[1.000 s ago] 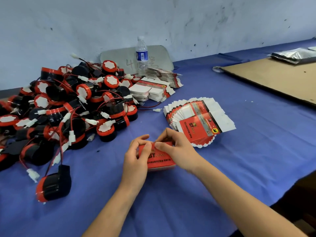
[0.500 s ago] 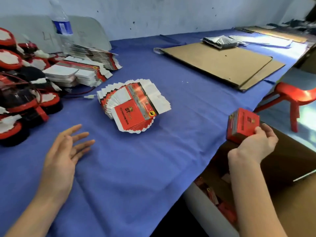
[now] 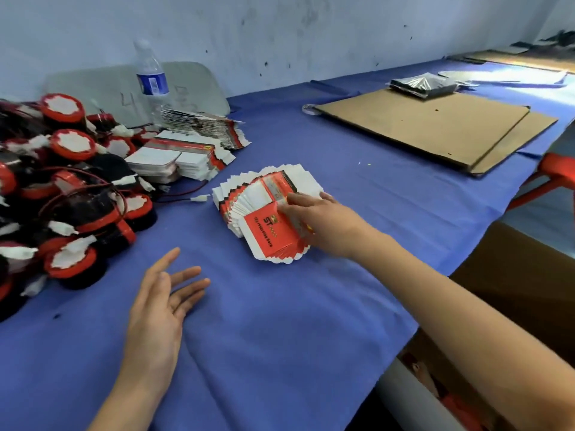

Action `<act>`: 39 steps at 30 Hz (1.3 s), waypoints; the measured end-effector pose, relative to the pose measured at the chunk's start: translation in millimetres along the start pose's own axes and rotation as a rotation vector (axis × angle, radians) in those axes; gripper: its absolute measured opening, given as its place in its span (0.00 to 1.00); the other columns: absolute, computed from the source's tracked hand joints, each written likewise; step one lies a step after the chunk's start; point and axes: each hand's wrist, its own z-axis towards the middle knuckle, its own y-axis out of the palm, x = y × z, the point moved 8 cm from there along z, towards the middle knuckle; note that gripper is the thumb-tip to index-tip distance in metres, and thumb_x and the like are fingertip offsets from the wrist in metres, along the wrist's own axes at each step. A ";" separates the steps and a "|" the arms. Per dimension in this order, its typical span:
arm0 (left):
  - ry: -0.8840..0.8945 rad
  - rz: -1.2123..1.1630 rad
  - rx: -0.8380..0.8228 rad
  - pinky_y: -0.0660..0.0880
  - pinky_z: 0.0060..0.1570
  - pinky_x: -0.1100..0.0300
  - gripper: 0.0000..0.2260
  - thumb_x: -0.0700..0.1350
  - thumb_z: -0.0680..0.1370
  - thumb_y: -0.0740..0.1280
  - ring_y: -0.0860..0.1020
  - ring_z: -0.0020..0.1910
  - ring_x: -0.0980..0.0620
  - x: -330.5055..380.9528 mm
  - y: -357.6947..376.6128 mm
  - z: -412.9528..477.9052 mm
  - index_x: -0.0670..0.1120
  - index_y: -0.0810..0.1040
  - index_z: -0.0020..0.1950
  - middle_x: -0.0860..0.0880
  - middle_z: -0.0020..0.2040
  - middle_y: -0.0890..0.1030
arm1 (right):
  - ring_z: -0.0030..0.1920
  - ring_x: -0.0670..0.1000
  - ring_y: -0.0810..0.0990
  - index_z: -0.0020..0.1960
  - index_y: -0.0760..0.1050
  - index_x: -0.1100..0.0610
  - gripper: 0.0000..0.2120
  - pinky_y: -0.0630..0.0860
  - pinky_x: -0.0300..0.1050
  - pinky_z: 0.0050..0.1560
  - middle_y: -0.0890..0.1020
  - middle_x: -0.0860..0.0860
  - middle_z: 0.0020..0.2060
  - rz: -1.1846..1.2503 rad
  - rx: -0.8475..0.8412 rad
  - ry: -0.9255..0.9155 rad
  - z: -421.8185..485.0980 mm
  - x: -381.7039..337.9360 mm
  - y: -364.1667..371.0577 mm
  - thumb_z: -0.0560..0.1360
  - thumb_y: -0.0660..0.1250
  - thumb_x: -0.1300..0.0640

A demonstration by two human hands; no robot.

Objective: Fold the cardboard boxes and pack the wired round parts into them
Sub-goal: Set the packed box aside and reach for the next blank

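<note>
Many wired round parts (image 3: 71,194) are heaped at the left. The left hand (image 3: 158,306) is held spread and empty over the blue cloth (image 3: 280,337). The fanned flat boxes (image 3: 264,234) are touched by the right hand (image 3: 320,222), fingers outstretched.

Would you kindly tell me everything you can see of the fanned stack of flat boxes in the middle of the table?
The fanned stack is made of thin printed cardboard blanks with red faces, white flaps and scalloped edges. They lie flat, spread like cards, on the blue cloth. The right hand rests its fingers on the top blank.
</note>
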 end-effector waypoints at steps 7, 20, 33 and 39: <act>-0.012 0.026 0.003 0.79 0.44 0.66 0.13 0.46 0.84 0.53 0.84 0.43 0.53 -0.3 -0.2 1.7 0.54 0.76 0.59 0.45 0.48 0.83 | 0.59 0.58 0.76 0.72 0.67 0.44 0.25 0.75 0.52 0.57 0.74 0.51 0.67 -0.186 -0.203 -0.102 23.0 4.9 -13.9 0.76 0.67 0.51; -0.023 0.005 -0.023 0.80 0.44 0.65 0.13 0.43 0.84 0.53 0.84 0.42 0.51 1.2 0.2 0.5 0.51 0.75 0.61 0.44 0.48 0.82 | 0.51 0.57 0.79 0.72 0.62 0.56 0.26 0.70 0.46 0.42 0.74 0.52 0.66 -0.521 -0.116 -0.260 22.2 -13.2 -2.9 0.76 0.63 0.53; -0.031 -0.005 -0.030 0.80 0.43 0.65 0.13 0.45 0.84 0.52 0.84 0.42 0.50 0.0 -0.8 0.2 0.51 0.75 0.61 0.46 0.45 0.84 | 0.67 0.57 0.73 0.76 0.60 0.56 0.24 0.69 0.50 0.63 0.70 0.55 0.71 -0.491 0.168 -0.307 11.6 -10.0 -12.7 0.80 0.59 0.58; -0.033 0.011 -0.040 0.80 0.44 0.65 0.13 0.45 0.84 0.52 0.84 0.43 0.51 -0.7 -0.6 0.0 0.51 0.75 0.60 0.46 0.44 0.85 | 0.50 0.58 0.83 0.59 0.81 0.57 0.21 0.77 0.53 0.50 0.84 0.57 0.52 -0.418 0.549 -0.401 0.9 -8.6 -42.4 0.67 0.77 0.64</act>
